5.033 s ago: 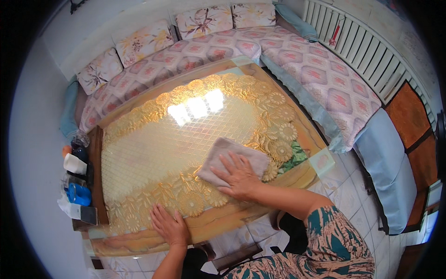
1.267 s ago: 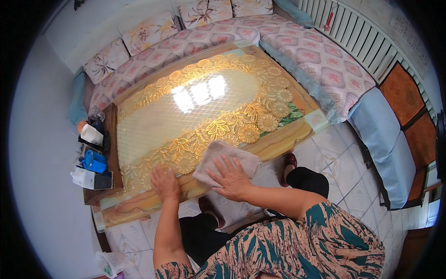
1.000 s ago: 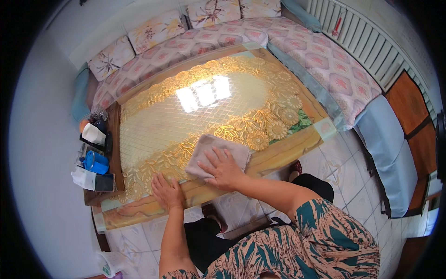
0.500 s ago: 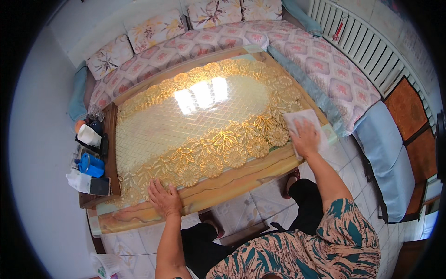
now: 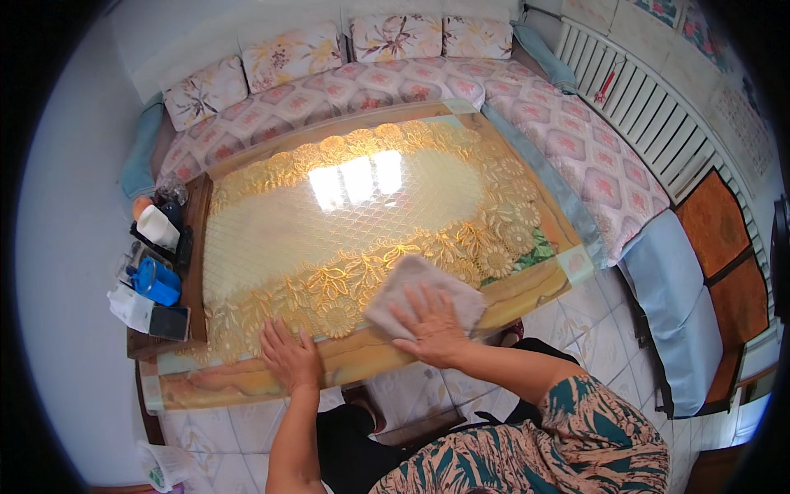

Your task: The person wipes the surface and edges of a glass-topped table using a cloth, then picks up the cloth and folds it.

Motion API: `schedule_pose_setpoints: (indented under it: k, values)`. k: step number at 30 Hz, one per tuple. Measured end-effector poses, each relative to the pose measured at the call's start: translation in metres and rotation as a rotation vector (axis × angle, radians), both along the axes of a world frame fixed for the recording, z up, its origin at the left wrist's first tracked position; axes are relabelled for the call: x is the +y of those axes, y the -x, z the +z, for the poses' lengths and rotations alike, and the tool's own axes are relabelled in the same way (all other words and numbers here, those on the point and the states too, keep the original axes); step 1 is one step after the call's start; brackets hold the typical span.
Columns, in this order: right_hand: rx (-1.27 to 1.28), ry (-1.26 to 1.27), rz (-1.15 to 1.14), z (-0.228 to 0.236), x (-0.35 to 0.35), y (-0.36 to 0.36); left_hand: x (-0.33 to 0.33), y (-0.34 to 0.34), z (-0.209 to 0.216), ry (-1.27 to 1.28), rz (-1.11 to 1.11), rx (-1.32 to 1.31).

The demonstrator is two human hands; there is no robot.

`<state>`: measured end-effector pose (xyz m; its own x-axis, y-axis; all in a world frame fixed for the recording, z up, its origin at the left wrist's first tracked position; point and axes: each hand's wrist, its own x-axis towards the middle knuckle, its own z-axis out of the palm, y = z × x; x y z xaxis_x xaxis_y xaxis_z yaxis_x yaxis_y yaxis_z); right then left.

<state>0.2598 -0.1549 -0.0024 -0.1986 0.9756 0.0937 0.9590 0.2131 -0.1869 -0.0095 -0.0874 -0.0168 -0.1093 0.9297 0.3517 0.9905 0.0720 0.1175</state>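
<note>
A pinkish-grey cloth (image 5: 399,306) lies spread on the near side of a table (image 5: 510,306) with a shiny, gold-flowered cover (image 5: 337,235). My right hand (image 5: 434,331) rests flat on top of the cloth, fingers spread, pressing it against the surface. Toward the near left, my left hand (image 5: 292,354) is open, its palm down on the cover by the table's front edge. Nothing shows under the left hand's fingers.
A wooden tray (image 5: 197,247) on the table's left end carries a blue mug (image 5: 156,281), a white cup (image 5: 158,228) and a box of tissues (image 5: 132,306). A sofa (image 5: 568,152) wraps the far and right sides. A white radiator (image 5: 642,103) lines the right wall.
My right hand has slid the cloth leftward along the near side, from the table's right end to its middle. My left hand stays in about the same place. The view has shifted slightly.
</note>
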Motion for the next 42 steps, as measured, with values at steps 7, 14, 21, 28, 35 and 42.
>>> schedule_pose_setpoints:
  k: [7,14,21,28,35,42]
  values:
    - [0.094,-0.113,0.16,0.008,0.098,0.039,-0.003,0.001,0.004,0.049,0.004,-0.035]
    - [0.128,-0.206,0.163,-0.009,0.194,0.032,-0.004,-0.002,0.013,0.097,-0.017,-0.07]
    - [0.036,-0.035,-0.036,-0.004,0.273,-0.018,-0.003,-0.001,0.018,0.144,-0.05,-0.06]
    - [-0.04,0.046,-0.351,-0.003,0.287,-0.126,-0.004,-0.001,0.019,0.166,-0.066,-0.069]
    - [-0.181,-0.036,-0.705,-0.008,0.188,-0.232,-0.004,0.001,0.017,0.159,-0.047,-0.071]
    - [-0.183,0.081,-0.689,-0.001,0.133,-0.158,-0.002,-0.002,0.007,0.112,-0.005,-0.023]
